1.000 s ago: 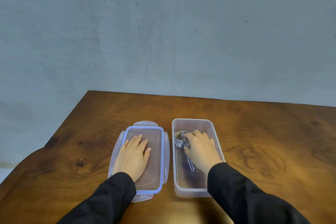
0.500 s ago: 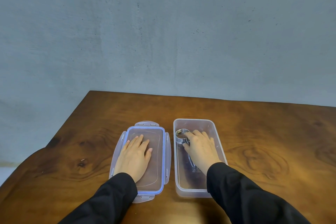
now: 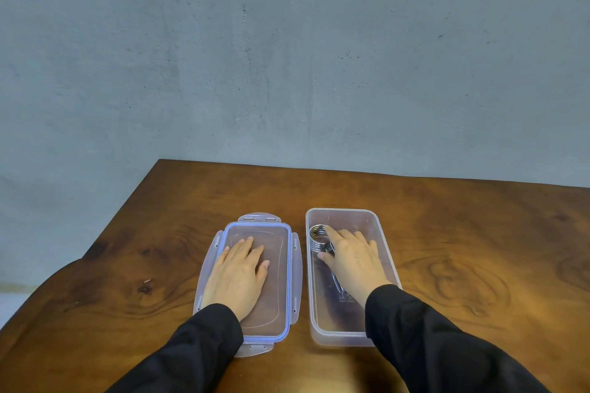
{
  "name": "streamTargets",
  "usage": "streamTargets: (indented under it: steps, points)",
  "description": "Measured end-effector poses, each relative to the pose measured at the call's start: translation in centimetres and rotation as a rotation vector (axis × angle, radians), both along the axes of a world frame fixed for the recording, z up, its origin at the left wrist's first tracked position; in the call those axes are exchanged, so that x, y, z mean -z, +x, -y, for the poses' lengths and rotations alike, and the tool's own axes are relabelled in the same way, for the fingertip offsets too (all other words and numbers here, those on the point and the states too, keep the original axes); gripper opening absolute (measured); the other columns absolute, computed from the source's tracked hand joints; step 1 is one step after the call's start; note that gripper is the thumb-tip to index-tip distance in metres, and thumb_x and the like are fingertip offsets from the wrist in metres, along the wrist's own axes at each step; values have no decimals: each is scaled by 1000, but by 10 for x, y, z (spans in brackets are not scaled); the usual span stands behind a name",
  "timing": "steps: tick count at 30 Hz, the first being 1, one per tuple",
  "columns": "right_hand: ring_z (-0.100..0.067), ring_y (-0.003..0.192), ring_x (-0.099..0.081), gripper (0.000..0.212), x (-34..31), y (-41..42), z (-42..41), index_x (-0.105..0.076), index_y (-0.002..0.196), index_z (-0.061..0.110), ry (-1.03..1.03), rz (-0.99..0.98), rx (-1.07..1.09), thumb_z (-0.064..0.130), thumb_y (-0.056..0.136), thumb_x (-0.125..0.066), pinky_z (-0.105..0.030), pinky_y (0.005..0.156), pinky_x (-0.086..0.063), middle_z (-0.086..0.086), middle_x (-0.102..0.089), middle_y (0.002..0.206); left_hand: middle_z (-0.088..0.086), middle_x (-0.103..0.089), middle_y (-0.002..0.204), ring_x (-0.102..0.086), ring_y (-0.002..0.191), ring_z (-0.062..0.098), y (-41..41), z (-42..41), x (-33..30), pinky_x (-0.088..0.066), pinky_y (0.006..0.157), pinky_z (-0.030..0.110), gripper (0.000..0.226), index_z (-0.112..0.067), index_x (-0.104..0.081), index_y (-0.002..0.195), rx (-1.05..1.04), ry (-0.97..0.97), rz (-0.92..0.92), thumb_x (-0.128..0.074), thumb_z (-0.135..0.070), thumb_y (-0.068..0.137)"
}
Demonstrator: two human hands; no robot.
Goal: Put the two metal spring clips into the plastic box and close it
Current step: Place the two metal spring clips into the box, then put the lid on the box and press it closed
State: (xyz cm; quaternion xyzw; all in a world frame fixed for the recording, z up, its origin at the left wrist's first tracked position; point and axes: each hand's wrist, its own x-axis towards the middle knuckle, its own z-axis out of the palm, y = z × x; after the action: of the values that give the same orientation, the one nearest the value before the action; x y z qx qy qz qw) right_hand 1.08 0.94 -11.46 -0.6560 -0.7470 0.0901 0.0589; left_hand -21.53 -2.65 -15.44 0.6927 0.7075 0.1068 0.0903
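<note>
A clear plastic box (image 3: 343,211) stands open on the wooden table. Inside it, at the far left, lies a metal spring clip (image 3: 316,238) with a shiny coil; its thin legs (image 3: 337,281) run toward me under my palm. My right hand (image 3: 354,262) is down in the box, index finger over the coil and thumb against its near side. A second clip cannot be made out; my hand hides that part of the box. The clear lid with a blue seal (image 3: 289,268) lies left of the box. My left hand (image 3: 238,277) rests flat on it, fingers spread.
The brown wooden table (image 3: 479,249) reaches a grey wall at the back. Its left edge (image 3: 105,242) curves toward me close to the lid. Lid and box lie side by side with a narrow gap between them.
Almost nothing differs. My right hand stays on the coil inside the box and my left hand stays flat on the lid; the view has only shifted slightly.
</note>
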Motion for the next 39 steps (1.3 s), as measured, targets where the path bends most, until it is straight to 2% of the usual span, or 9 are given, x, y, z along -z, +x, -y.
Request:
streamTargets:
  steps: [8, 11, 14, 17, 19, 21, 27, 31, 39]
  points:
    - [-25, 138, -43, 71, -11, -1, 5, -29, 154, 30, 8, -52, 13, 57, 93, -53, -47, 115, -32, 2, -48, 151, -5, -35, 159, -32, 146, 15, 0, 1, 0, -14, 120, 32, 51, -30, -39, 149, 4, 14, 21, -32, -49, 102]
    - [-23, 135, -46, 59, -30, 11, 11, -41, 149, 25, 136, -207, 3, 52, 97, -52, -45, 112, -38, 1, -52, 147, -6, -33, 160, -30, 146, 14, 0, 1, -3, -14, 119, 32, 53, -30, -37, 149, -2, -14, 72, -33, -51, 101]
    - [-26, 124, -53, 47, -42, 42, 20, -54, 139, 20, 261, -288, 28, 43, 98, -52, -48, 99, -46, -2, -60, 135, -5, -41, 155, -36, 143, 16, -1, -1, -9, -21, 119, 35, 48, -28, -45, 142, -16, -24, 147, -39, -51, 100]
    - [-26, 121, -54, 45, -35, 71, 29, -52, 140, 18, 208, -331, 92, 36, 98, -55, -44, 98, -46, -4, -60, 135, -4, -63, 127, -56, 118, 17, 8, -1, -24, -41, 109, 37, 31, -27, -57, 119, -20, 71, 126, -49, -47, 98]
    - [-26, 122, -54, 45, -27, 80, 36, -52, 141, 19, 139, -362, 112, 33, 99, -56, -36, 96, -43, -5, -59, 136, -6, -64, 99, -59, 92, 14, 25, 0, -34, -52, 90, 37, 24, -27, -58, 98, -2, 63, 106, -51, -49, 96]
    - [-25, 122, -55, 44, -21, 82, 44, -51, 142, 21, 89, -411, 129, 30, 99, -56, -30, 90, -40, -5, -60, 135, -5, -60, 87, -58, 79, 13, 44, 3, -38, -56, 78, 35, 27, -25, -58, 88, 10, -52, 117, -52, -51, 94]
    - [-25, 132, -51, 47, -16, 82, 53, -43, 149, 18, 8, -527, 183, 24, 103, -49, -23, 97, -36, -3, -56, 145, 4, -61, 105, -59, 97, 24, 68, 3, -33, -53, 81, 38, 35, -21, -61, 109, -1, -129, -30, -49, -50, 93]
    - [-25, 133, -51, 48, -13, 86, 52, -39, 152, 18, -12, -538, 207, 25, 104, -45, -25, 102, -37, -4, -52, 149, 4, -68, 102, -66, 91, 22, 75, -1, -40, -53, 75, 32, 34, -21, -66, 110, -1, -169, -160, -51, -48, 95]
    - [-23, 127, -55, 49, -15, 87, 56, -33, 154, 20, -29, -544, 189, 23, 106, -41, -17, 90, -37, -4, -54, 147, 7, -70, 115, -68, 103, 24, 85, -1, -36, -56, 89, 37, 24, -19, -66, 121, 57, -168, -401, -56, -23, 99]
